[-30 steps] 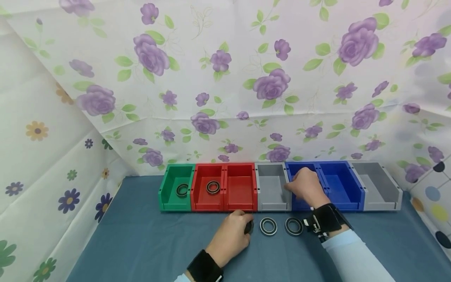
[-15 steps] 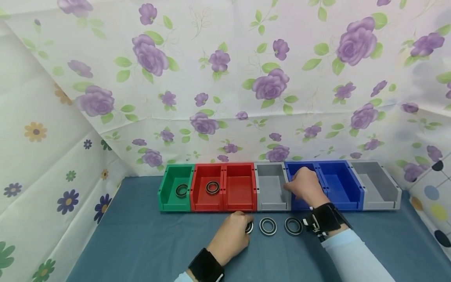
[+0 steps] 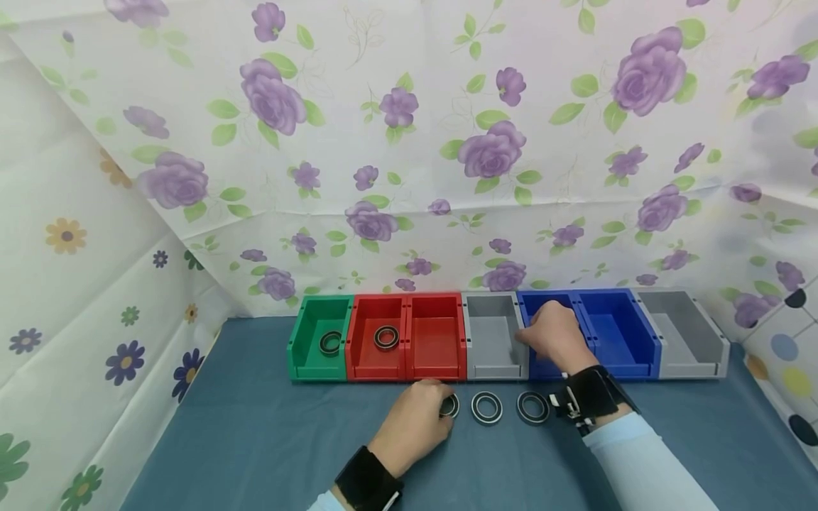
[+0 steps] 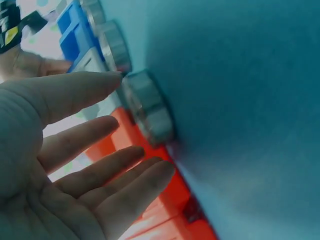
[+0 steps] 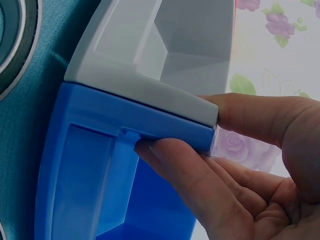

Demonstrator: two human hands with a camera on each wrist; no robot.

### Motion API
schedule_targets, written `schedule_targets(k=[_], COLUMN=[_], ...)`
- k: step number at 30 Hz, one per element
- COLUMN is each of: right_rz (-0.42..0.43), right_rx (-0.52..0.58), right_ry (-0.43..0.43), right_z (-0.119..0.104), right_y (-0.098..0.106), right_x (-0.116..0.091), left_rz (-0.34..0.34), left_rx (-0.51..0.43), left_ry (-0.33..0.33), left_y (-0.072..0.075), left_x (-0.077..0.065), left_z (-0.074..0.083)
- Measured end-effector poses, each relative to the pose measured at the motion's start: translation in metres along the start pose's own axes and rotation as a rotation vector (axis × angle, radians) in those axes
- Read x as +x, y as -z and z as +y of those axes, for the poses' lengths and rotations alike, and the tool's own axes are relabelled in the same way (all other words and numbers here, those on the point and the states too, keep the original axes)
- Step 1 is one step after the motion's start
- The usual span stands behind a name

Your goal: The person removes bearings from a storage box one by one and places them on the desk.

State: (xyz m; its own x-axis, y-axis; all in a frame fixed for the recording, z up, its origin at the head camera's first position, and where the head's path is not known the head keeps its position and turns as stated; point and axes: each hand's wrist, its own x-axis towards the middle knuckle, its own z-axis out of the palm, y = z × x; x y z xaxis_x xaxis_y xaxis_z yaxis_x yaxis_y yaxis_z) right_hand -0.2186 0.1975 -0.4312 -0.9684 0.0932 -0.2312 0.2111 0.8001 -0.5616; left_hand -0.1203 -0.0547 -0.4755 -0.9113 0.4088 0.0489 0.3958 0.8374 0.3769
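My left hand is beside a ball bearing lying on the blue cloth, partly hidden by the fingers in the head view. In the left wrist view its fingers are extended and spread, with the thumb tip close to that bearing; whether they touch, I cannot tell. With thumb and fingers, my right hand pinches the adjoining side walls of a grey bin and a blue bin. Two more bearings, one silver-rimmed and one darker, lie flat to the right.
Plastic bins stand in a row along the back: green, two red, grey, two blue and grey. One bearing lies in the green bin, another in the left red bin. Flowered cloth hangs behind.
My left hand has drawn slightly left off the nearest bearing, so more of its ring shows. The right hand keeps its place on the bin walls.
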Motion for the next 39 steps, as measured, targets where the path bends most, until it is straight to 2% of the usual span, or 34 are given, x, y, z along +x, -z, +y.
schedule_targets(k=[4, 9, 12, 16, 21, 23, 26, 39], right_rz=[-0.001, -0.001, -0.002, 0.003, 0.010, 0.013, 0.018, 0.009], right_rx=[-0.007, -0.007, -0.002, 0.000, 0.000, 0.003, 0.003, 0.003], right_ry=[-0.002, 0.002, 0.003, 0.002, 0.004, 0.007, 0.010, -0.001], right_z=[0.000, -0.001, -0.002, -0.002, -0.001, -0.001, -0.001, -0.003], right_y=[0.002, 0.003, 0.003, 0.002, 0.001, 0.001, 0.001, 0.001], right_x=[0.000, 0.000, -0.001, -0.002, -0.002, -0.002, -0.002, -0.002], left_rz=[0.093, 0.284, 0.385, 0.480, 0.559, 0.566, 0.540, 0.279], left_rx=[-0.037, -0.073, -0.077, -0.052, -0.024, -0.009, 0.003, -0.028], left_ry=[-0.007, -0.018, 0.002, 0.031, 0.023, 0.026, 0.044, 0.183], left_y=[0.015, 0.036, 0.046, 0.052, 0.056, 0.057, 0.056, 0.046], left_x=[0.001, 0.005, 0.010, 0.018, 0.027, 0.030, 0.033, 0.050], left_z=[-0.004, -0.016, -0.026, -0.041, -0.057, -0.061, -0.067, -0.082])
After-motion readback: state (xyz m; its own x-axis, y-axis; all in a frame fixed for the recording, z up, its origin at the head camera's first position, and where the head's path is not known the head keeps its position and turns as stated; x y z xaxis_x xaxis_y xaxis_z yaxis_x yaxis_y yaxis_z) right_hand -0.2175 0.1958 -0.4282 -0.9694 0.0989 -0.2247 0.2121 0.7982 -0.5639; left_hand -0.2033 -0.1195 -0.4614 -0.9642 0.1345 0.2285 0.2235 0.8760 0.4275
